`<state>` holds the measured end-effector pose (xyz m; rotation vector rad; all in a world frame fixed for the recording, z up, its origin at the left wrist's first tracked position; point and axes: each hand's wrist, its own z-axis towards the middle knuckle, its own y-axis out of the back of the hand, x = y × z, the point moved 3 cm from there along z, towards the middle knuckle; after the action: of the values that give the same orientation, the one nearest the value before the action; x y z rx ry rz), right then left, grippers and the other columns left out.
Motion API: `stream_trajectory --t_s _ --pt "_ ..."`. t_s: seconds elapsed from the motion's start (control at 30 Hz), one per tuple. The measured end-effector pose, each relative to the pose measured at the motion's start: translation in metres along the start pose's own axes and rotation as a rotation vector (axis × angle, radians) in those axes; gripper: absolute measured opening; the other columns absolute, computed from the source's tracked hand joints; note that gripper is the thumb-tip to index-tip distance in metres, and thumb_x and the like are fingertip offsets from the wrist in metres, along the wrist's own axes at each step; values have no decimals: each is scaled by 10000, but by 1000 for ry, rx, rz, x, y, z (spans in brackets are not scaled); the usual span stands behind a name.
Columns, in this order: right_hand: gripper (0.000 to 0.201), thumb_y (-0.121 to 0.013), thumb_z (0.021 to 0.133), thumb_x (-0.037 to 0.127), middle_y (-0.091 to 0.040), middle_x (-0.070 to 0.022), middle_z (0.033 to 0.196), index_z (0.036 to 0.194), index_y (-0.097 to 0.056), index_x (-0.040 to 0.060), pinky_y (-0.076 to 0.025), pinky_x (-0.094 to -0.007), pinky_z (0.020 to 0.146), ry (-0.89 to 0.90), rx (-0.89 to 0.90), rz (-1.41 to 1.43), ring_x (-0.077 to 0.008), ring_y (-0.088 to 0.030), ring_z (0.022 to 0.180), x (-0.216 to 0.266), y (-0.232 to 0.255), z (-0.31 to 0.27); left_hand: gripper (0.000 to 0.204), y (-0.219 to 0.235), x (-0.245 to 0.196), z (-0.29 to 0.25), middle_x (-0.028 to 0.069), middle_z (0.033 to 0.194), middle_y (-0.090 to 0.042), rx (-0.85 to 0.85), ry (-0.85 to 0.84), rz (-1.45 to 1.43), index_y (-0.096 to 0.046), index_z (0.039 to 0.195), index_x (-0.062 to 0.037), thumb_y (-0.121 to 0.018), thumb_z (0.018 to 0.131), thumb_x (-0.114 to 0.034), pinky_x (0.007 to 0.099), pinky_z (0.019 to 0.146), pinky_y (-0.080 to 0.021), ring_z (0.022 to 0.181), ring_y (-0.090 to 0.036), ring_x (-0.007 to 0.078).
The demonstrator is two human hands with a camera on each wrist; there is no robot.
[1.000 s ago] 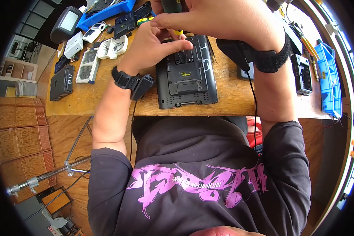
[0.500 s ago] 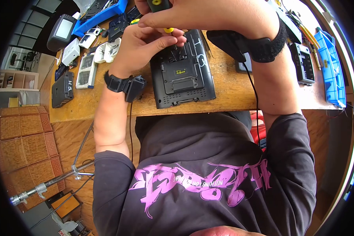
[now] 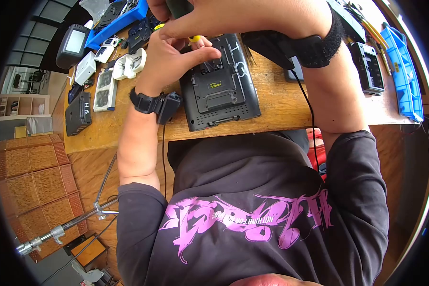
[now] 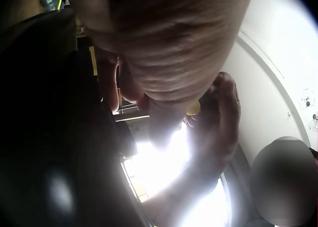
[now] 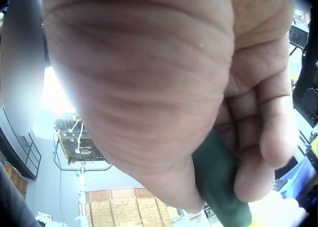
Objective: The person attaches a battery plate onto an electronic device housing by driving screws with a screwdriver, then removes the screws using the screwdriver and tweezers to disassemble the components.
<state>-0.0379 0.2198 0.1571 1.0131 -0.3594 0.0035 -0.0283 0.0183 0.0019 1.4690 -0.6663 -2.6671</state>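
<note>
Right hand [image 3: 224, 18] is curled round the green handle of a screwdriver [image 3: 180, 7]; left hand [image 3: 167, 62] sits below it, thumb extended beside the shaft, though whether it pinches is hidden. Beneath the hands and towards the body, a black device [image 3: 215, 95] lies on the desk [image 3: 271, 107], long axis running away from the person, left hand nearer. Since the earlier frame, the view tilts slightly; the grip looks alike.
</note>
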Motion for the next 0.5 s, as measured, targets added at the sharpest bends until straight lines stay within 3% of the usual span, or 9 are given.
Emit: stream_trajectory --t_s 0.07,0.1,0.17,0.23,0.3,0.33,0.37,0.43,0.5 --pt "272 -798 864 167 -753 -259 835 963 -782 -86 -617 -404 755 42 9 56 -388 -750 767 -5 7 -4 211 -12 -19 6 119 1045 -816 -83 -39 -272 -798 1146 21 -843 940 7 301 912 -612 992 -777 181" --pt "271 -794 865 163 -755 -254 836 968 -783 -88 -616 -402 755 85 19 111 -387 -749 767 -5 11 -6 211 -11 -20 4 119 1045 -816 -80 -38 -271 -798 1146 21 -843 940 7 301 912 -612 992 -777 181" --pt "270 -793 862 159 -752 -256 832 965 -781 -90 -615 -404 750 20 41 110 -384 -749 766 0 15 -5 258 -5 -17 0 92 1009 -811 -84 89 -192 -803 1150 15 -887 919 -62 325 927 -605 966 -760 181" --pt "269 -793 859 155 -750 -258 829 962 -779 -93 -614 -406 746 -44 63 108 -380 -750 766 9 19 1 292 -5 -13 -2 82 994 -810 -128 111 -170 -804 1170 7 -897 916 -101 328 922 -600 958 -756 178" --pt "265 -791 847 139 -745 -261 814 954 -770 -103 -614 -408 736 -210 198 76 -370 -756 765 12 19 9 327 1 -4 -6 72 979 -808 -175 134 -148 -804 1191 -1 -908 913 -141 330 918 -594 950 -752 175" --pt "265 -791 847 139 -745 -261 814 954 -770 -103 -614 -408 736 -211 196 76 -370 -756 765 9 17 6 316 8 -2 -5 68 999 -807 -135 108 76 -804 1178 -12 -906 915 -154 329 914 -584 954 -746 172" --pt "268 -790 841 140 -742 -263 805 943 -766 -107 -614 -407 731 -105 118 57 -371 -757 761 5 14 1 306 12 -1 -4 63 1020 -807 -95 82 299 -803 1166 -23 -904 916 -167 328 909 -573 958 -741 169" --pt "272 -790 836 141 -740 -264 797 932 -761 -112 -614 -406 726 -1 38 38 -371 -758 757 9 18 1 285 2 -6 -2 60 1019 -796 -97 19 257 -798 1119 -28 -910 898 -169 324 901 -560 955 -729 171" --pt "276 -792 811 146 -734 -260 785 921 -762 -106 -615 -403 726 -266 139 115 -385 -754 759 9 25 7 266 0 -21 4 57 1018 -785 -97 -44 212 -793 1072 -33 -915 880 -170 319 893 -548 953 -717 173"
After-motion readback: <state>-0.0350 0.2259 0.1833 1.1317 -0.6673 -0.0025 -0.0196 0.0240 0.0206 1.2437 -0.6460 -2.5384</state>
